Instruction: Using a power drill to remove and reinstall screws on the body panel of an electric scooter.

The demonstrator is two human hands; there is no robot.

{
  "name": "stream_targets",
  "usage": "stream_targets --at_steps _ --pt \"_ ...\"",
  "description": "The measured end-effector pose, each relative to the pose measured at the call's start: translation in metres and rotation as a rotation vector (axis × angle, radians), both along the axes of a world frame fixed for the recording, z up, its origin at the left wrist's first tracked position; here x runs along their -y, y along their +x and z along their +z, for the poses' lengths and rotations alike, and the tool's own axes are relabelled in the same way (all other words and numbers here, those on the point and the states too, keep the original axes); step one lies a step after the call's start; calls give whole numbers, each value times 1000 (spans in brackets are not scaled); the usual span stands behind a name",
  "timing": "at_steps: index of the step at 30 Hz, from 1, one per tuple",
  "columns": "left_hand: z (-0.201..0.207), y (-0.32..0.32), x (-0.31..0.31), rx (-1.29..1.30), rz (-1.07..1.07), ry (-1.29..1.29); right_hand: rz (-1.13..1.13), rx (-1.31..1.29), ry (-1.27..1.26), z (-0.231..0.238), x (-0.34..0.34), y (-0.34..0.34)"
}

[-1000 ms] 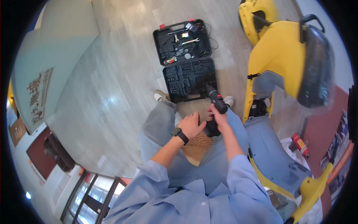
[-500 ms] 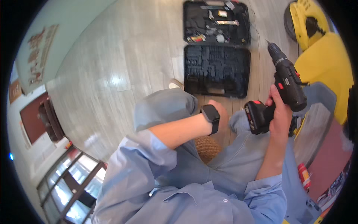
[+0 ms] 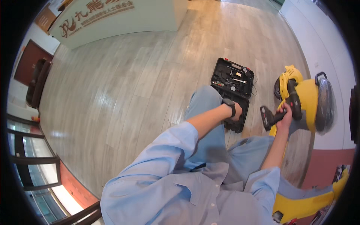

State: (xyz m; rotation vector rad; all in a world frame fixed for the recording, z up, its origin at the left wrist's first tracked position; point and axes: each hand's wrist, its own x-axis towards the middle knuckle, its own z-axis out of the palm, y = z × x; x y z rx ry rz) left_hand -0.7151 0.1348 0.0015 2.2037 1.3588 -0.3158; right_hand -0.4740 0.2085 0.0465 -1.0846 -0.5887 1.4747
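Observation:
My right hand (image 3: 285,117) is closed round the handle of a black cordless drill (image 3: 294,102). The drill's battery (image 3: 267,117) points left, while its chuck end lies in front of a yellow machine (image 3: 306,93). My left hand (image 3: 237,111), below a dark wristwatch (image 3: 229,105), hangs over the bottom half of an open black tool case (image 3: 243,122). Its fingers are mostly hidden, and whether they touch the case cannot be told. In the case's far half lie a wrench (image 3: 239,80) and several small pieces.
The case lies on a grey wood-look floor (image 3: 142,82). At right, the machine carries a dark part wrapped in clear plastic (image 3: 326,108), near a white wall (image 3: 326,56). More yellow frame (image 3: 303,206) stands beside my right arm. A pale counter (image 3: 150,18) stands far left.
My view has tilted up and widened, so the case looks smaller and the counter shows more. The drill stays in my right hand and now appears against the machine. My left hand now overlaps the case.

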Motion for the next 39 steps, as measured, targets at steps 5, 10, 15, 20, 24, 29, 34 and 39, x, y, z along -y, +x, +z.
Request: stream_targets --at_steps 5,10,15,20,24,29,34,39 --pt "1 -21 3 -24 20 9 101 -170 -7 31 -12 -19" --pt "13 -48 -49 24 191 78 183 -285 -241 23 -33 -2" --pt "-15 -118 -117 462 421 265 174 -397 -471 -11 -32 14" --pt "-118 -228 -124 486 816 254 66 -528 -686 -26 -14 19" --pt "-275 -213 -87 432 896 69 -55 -276 -681 -35 -15 44" --pt "-361 -149 -55 320 1162 65 12 -460 -736 -37 -25 63" --pt "-398 -140 -29 272 1182 -213 124 -376 -798 -54 -46 39" --pt "-390 -141 -24 359 1182 -122 91 -440 -851 -69 -48 33"
